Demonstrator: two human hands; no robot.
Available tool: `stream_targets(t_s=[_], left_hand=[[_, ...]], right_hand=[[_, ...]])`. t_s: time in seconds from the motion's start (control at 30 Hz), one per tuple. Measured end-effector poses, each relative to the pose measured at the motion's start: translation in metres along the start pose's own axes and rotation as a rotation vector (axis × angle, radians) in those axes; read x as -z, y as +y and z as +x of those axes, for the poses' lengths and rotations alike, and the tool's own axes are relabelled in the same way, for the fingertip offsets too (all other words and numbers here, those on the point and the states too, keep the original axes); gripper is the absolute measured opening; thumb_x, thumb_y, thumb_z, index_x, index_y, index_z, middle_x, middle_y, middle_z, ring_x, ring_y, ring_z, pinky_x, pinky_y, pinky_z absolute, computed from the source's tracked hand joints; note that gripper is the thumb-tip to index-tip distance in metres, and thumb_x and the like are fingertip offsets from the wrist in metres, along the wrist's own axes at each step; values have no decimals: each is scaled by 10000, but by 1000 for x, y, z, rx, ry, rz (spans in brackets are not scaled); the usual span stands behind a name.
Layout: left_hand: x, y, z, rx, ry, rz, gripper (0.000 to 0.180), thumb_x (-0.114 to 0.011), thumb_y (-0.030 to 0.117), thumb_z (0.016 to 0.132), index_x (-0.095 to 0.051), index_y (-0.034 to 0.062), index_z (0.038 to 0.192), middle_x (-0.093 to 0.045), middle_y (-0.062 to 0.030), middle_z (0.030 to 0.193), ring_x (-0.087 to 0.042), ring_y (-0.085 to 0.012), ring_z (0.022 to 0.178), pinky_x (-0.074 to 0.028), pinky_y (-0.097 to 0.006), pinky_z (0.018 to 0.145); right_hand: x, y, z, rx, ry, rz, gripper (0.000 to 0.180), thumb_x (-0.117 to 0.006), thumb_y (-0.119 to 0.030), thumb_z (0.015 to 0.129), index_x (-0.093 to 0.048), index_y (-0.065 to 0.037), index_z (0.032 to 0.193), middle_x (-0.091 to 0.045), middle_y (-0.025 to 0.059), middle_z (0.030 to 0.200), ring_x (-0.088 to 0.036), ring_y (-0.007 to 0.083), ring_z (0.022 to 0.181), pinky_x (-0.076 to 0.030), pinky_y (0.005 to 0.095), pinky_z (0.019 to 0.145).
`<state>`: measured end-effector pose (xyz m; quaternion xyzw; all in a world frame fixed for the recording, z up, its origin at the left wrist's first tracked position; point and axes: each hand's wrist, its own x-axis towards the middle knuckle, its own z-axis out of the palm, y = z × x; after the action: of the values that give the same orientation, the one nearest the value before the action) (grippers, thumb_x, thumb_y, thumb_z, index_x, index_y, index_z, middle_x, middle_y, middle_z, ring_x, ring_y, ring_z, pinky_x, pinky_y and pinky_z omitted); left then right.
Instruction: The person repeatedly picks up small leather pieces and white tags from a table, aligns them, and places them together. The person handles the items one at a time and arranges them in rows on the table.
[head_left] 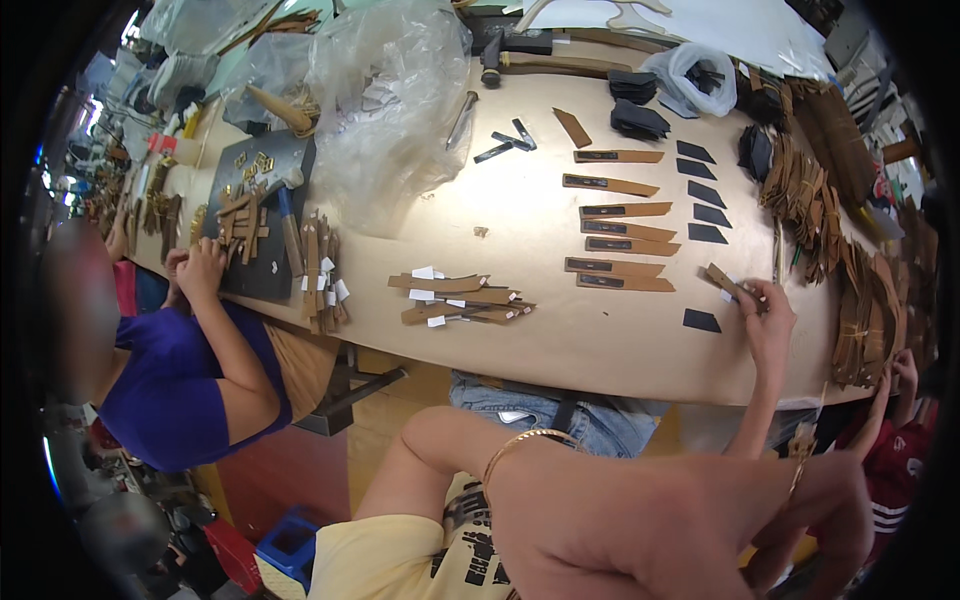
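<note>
Here the right hand [768, 318] pinches a brown leather strip [727, 283] above the worktop [540, 330], beside a dark patch [701, 320]. The left hand [640, 525] lies close under the camera; whether its fingers are apart is unclear.

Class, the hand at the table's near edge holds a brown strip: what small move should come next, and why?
Probably the right hand sets its brown strip down beside the loose dark patch: the laid-out strips each carry a dark patch at one end, and this one seemingly does not.
</note>
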<state>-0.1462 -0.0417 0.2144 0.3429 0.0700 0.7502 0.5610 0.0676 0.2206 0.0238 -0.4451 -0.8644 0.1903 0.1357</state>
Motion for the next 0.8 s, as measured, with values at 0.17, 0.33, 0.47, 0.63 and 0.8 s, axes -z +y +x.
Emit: stream_targets(t_s=[0.17,0.33,0.47,0.63,0.8], left_hand=[[21,18,-25,-138,42,-10,179,-593,83,926,-674,-16,1050,-646,-70,906,-583,-104,743,-461,-240,668],[48,47,-44,-267,130,131,189,-590,85,927,-669,-21,1062,-655,-73,936,-586,-101,742,-471,-242,660],[98,92,-60,-350,426,554,197,-588,87,928,-665,-26,1071,-662,-75,961,-588,-99,741,-479,-243,652],[250,181,-52,-246,869,1560,249,-615,113,937,-673,-9,1146,-698,-81,954,-630,-127,781,-497,-251,707],[368,221,-60,296,933,2269,350,-762,274,803,-727,14,1034,-713,-187,967,-680,-342,837,-530,-420,784]], right_hand=[[10,-36,-9,19,40,55,125,-699,-60,863,-674,-19,978,-647,91,801,-590,187,712,-466,320,718],[15,-132,-23,-17,-44,441,95,-683,-15,865,-666,5,957,-639,33,796,-570,110,763,-469,274,739],[-31,-215,-25,243,-275,634,103,-731,-33,830,-688,-2,918,-681,58,816,-612,129,757,-489,265,728],[-93,-274,-26,414,-354,424,237,-734,-127,839,-683,-63,1061,-642,95,1062,-583,224,1036,-410,374,941],[-98,-257,-35,446,-154,274,327,-741,-205,834,-669,-103,1136,-590,94,1202,-510,291,1170,-322,424,1017]])
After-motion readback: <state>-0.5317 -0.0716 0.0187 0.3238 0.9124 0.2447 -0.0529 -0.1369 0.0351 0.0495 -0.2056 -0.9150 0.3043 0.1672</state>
